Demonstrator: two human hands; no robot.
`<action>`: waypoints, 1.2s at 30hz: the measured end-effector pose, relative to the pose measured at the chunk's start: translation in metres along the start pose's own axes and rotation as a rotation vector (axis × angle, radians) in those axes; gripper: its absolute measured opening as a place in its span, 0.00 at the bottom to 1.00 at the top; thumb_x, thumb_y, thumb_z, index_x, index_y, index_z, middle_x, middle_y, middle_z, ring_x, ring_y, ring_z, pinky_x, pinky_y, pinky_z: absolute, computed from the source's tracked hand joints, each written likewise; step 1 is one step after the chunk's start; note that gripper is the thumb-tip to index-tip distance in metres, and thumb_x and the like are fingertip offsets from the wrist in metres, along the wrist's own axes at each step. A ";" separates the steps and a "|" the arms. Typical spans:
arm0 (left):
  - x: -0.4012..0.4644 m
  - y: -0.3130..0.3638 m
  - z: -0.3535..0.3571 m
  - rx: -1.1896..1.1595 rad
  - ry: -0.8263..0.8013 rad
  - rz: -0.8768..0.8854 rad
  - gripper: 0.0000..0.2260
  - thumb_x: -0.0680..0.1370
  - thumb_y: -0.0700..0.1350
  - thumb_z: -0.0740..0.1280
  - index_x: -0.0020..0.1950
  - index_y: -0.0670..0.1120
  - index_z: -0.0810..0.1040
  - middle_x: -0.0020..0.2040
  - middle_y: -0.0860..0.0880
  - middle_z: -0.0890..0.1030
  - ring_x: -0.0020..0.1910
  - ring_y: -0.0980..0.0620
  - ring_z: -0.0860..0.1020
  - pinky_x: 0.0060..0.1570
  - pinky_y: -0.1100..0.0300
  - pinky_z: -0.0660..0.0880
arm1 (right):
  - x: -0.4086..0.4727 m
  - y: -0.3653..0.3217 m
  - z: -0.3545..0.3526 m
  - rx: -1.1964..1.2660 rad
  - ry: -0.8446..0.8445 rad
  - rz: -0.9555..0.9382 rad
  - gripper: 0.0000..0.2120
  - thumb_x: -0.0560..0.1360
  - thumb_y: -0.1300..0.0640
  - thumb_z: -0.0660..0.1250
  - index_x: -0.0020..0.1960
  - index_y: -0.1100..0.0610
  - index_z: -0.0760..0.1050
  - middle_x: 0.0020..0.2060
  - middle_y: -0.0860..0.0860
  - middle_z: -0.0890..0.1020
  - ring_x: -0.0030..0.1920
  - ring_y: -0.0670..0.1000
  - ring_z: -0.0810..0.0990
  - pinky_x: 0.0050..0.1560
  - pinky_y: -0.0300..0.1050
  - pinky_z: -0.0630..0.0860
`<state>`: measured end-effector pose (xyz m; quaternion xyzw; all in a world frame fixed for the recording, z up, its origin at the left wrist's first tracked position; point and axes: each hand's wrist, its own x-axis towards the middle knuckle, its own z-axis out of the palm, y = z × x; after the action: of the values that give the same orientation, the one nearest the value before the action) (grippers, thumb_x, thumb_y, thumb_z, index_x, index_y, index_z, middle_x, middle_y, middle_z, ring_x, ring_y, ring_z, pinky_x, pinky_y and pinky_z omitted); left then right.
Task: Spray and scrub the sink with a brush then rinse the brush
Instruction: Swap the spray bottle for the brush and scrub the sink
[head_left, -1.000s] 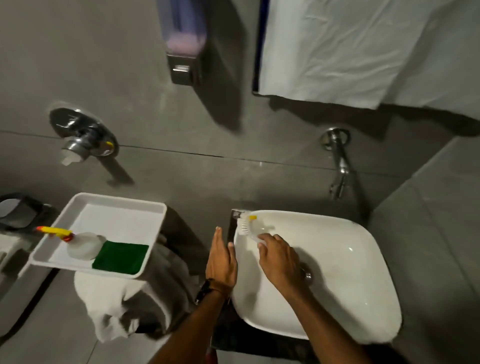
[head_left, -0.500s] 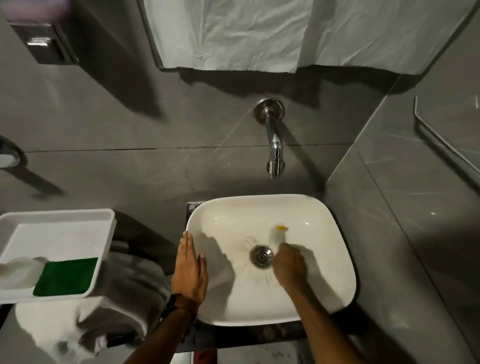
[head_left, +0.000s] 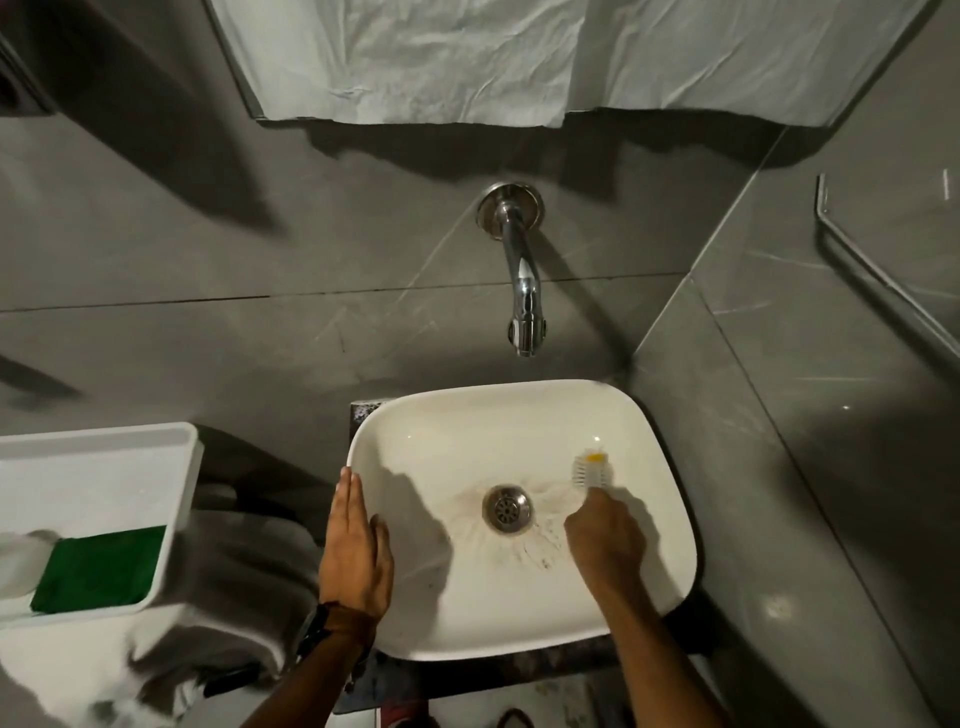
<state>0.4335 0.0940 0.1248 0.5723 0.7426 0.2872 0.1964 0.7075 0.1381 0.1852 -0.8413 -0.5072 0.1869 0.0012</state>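
Observation:
A white basin sink (head_left: 519, 623) sits below a chrome wall tap (head_left: 522, 280), with a metal drain (head_left: 507, 508) at its middle and brownish streaks around it. My right hand (head_left: 605, 540) is inside the bowl, closed on the handle of a white brush (head_left: 591, 469) with a yellow spot, whose bristles press on the bowl's right slope. My left hand (head_left: 356, 551) lies flat with fingers together on the sink's left rim. No water runs from the tap.
A white tray (head_left: 104, 452) at the left holds a green scouring pad (head_left: 98, 569) and a whitish bottle (head_left: 15, 566) cut by the frame edge. White cloth (head_left: 208, 613) is heaped under the tray. Grey tiled walls close in behind and at the right, with a metal rail (head_left: 883, 270).
My right hand has carried the brush from the sink's far-left rim, past the drain, to the right side of the bowl. The view swung right. My left hand stayed on the rim.

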 end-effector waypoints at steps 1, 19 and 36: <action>0.000 0.000 0.000 -0.001 -0.001 -0.006 0.30 0.81 0.58 0.47 0.80 0.45 0.52 0.81 0.47 0.54 0.79 0.49 0.55 0.74 0.52 0.59 | -0.008 -0.011 0.011 0.021 -0.064 -0.029 0.14 0.80 0.57 0.62 0.63 0.55 0.79 0.59 0.56 0.84 0.59 0.59 0.83 0.56 0.49 0.78; -0.001 0.009 -0.004 -0.057 0.005 -0.034 0.32 0.81 0.62 0.46 0.80 0.45 0.53 0.81 0.48 0.55 0.79 0.53 0.54 0.76 0.55 0.55 | -0.040 -0.006 0.024 -0.114 -0.191 -0.063 0.13 0.80 0.56 0.61 0.61 0.55 0.79 0.58 0.53 0.85 0.58 0.56 0.84 0.56 0.49 0.81; -0.002 0.009 -0.005 -0.026 -0.008 -0.044 0.31 0.82 0.60 0.47 0.80 0.45 0.53 0.81 0.48 0.54 0.79 0.50 0.54 0.76 0.50 0.57 | -0.066 0.037 -0.017 -0.249 -0.340 -0.110 0.15 0.79 0.54 0.59 0.63 0.54 0.77 0.61 0.54 0.83 0.62 0.57 0.82 0.60 0.50 0.77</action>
<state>0.4370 0.0929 0.1344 0.5545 0.7504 0.2901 0.2129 0.7175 0.0671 0.2142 -0.7622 -0.5647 0.2616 -0.1783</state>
